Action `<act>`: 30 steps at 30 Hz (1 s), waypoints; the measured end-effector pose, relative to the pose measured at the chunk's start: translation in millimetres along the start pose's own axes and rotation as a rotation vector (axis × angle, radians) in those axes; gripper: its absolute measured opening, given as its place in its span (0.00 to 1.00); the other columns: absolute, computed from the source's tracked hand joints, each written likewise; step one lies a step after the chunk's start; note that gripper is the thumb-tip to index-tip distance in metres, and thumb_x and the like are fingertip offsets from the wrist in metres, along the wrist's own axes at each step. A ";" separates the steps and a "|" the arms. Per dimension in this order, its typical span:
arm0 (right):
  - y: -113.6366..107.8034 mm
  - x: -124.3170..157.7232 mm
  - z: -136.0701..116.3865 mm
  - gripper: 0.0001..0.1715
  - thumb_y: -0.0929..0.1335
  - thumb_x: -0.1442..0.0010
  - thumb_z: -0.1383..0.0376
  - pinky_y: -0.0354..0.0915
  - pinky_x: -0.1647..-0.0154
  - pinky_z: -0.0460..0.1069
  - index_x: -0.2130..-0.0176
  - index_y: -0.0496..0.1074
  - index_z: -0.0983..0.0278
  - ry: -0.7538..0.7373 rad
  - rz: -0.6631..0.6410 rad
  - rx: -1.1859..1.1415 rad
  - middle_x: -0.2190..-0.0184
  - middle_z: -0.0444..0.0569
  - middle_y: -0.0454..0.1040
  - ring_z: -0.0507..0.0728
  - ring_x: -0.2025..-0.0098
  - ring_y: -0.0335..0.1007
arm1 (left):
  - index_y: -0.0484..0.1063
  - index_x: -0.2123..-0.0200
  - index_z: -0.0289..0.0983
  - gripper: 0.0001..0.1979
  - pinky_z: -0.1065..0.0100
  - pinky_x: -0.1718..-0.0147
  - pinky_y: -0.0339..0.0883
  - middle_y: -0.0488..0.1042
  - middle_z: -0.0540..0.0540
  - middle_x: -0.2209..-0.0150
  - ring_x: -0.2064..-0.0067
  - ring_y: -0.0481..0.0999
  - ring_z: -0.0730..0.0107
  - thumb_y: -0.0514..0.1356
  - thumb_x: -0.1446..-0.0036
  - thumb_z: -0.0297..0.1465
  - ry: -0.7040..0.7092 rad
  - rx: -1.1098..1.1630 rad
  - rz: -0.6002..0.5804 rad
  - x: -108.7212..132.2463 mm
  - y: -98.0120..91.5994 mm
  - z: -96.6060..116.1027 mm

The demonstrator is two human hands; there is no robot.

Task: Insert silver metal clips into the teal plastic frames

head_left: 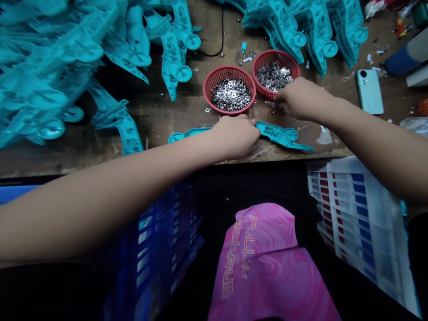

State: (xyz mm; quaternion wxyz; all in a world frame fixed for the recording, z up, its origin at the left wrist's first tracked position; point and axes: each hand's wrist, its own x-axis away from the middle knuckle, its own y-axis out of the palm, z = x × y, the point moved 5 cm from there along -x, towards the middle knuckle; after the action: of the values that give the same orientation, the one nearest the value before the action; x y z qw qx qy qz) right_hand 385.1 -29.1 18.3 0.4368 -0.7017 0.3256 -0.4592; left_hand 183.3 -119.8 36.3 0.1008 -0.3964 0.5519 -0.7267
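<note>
My left hand (pixel 236 136) is closed over the middle of a long teal plastic part (pixel 281 134) that lies flat near the front edge of the wooden bench (pixel 160 116). My right hand (pixel 297 99) rests knuckles-up just in front of the right red basket (pixel 267 60), fingers curled down and pinched at small metal pieces by the basket's rim; what they hold is hidden. Both red baskets, left (pixel 214 82) and right, are filled with small shiny metal pieces.
Heaps of teal plastic parts fill the left (pixel 50 67) and the far right (pixel 310 26) of the bench. A pale phone (pixel 369 91) lies at the right. A blue crate (pixel 160 249) and a white crate (pixel 361 218) flank my pink-clad lap.
</note>
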 end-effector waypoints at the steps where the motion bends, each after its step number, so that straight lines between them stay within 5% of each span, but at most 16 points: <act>1: 1.6 2.6 -5.1 0.20 0.73 0.17 0.69 0.77 0.33 0.66 0.36 0.93 0.72 0.036 -0.006 0.095 0.40 0.74 0.92 0.80 0.36 0.87 | 0.89 0.25 0.39 0.24 0.46 0.35 0.86 0.81 0.29 0.17 0.25 0.83 0.35 0.64 0.16 0.31 -0.011 0.010 -0.013 0.7 -0.6 0.8; 4: 7.4 13.0 -22.0 0.29 0.65 0.18 0.76 0.79 0.38 0.64 0.33 0.91 0.76 0.139 -0.043 0.370 0.38 0.79 0.90 0.79 0.33 0.89 | 0.86 0.21 0.36 0.25 0.45 0.28 0.85 0.75 0.28 0.13 0.20 0.80 0.35 0.63 0.13 0.33 -0.027 0.001 -0.057 2.8 -1.6 3.9; 7: 13.0 18.5 -32.6 0.32 0.62 0.19 0.78 0.77 0.35 0.67 0.36 0.92 0.76 0.136 -0.013 0.408 0.40 0.79 0.91 0.79 0.31 0.89 | 0.83 0.19 0.32 0.27 0.45 0.24 0.83 0.72 0.26 0.11 0.18 0.79 0.36 0.62 0.11 0.36 -0.025 -0.021 -0.071 3.4 -1.1 6.4; 11: 14.9 14.2 -29.5 0.26 0.65 0.18 0.74 0.73 0.35 0.66 0.41 0.93 0.73 0.056 0.049 0.376 0.43 0.75 0.92 0.77 0.36 0.88 | 0.79 0.16 0.29 0.32 0.43 0.23 0.84 0.64 0.20 0.07 0.15 0.77 0.30 0.63 0.10 0.42 -0.039 -0.020 -0.044 0.7 4.0 5.0; 16: 1.7 19.8 -29.9 0.21 0.73 0.22 0.65 0.70 0.50 0.59 0.40 0.94 0.69 0.042 0.038 0.345 0.46 0.69 0.93 0.72 0.48 0.87 | 0.67 0.09 0.24 0.41 0.39 0.22 0.83 0.58 0.16 0.06 0.11 0.70 0.22 0.66 0.11 0.42 -0.035 -0.027 -0.037 -0.8 5.7 3.2; 22: 6.8 33.3 -42.9 0.19 0.74 0.26 0.64 0.67 0.53 0.58 0.44 0.96 0.62 -0.101 -0.078 0.164 0.56 0.57 0.92 0.68 0.55 0.85 | 0.84 0.22 0.26 0.28 0.48 0.23 0.83 0.81 0.22 0.19 0.26 0.89 0.36 0.59 0.11 0.35 -0.014 0.004 -0.037 2.1 -7.3 -1.2; 27: 12.4 30.6 -44.4 0.23 0.71 0.23 0.64 0.69 0.49 0.60 0.43 0.96 0.62 -0.115 -0.069 0.164 0.53 0.60 0.93 0.70 0.51 0.86 | 0.53 0.07 0.12 0.46 0.48 0.07 0.64 0.59 0.13 0.07 0.05 0.65 0.33 0.63 0.16 0.31 0.046 0.035 0.038 -10.8 4.6 -3.7; 30: 12.9 30.2 -47.0 0.24 0.70 0.22 0.65 0.69 0.47 0.60 0.41 0.96 0.62 -0.128 -0.056 0.161 0.52 0.60 0.93 0.70 0.49 0.85 | 0.47 0.05 0.13 0.49 0.50 0.07 0.62 0.53 0.13 0.05 0.04 0.62 0.33 0.64 0.15 0.32 0.030 0.036 0.004 -14.9 12.5 -3.3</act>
State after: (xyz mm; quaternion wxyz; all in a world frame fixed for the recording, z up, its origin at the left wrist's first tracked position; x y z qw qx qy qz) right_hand 351.8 -75.1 26.7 0.4988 -0.7009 0.2394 -0.4501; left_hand 187.4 -113.3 18.1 0.1011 -0.3824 0.5408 -0.7423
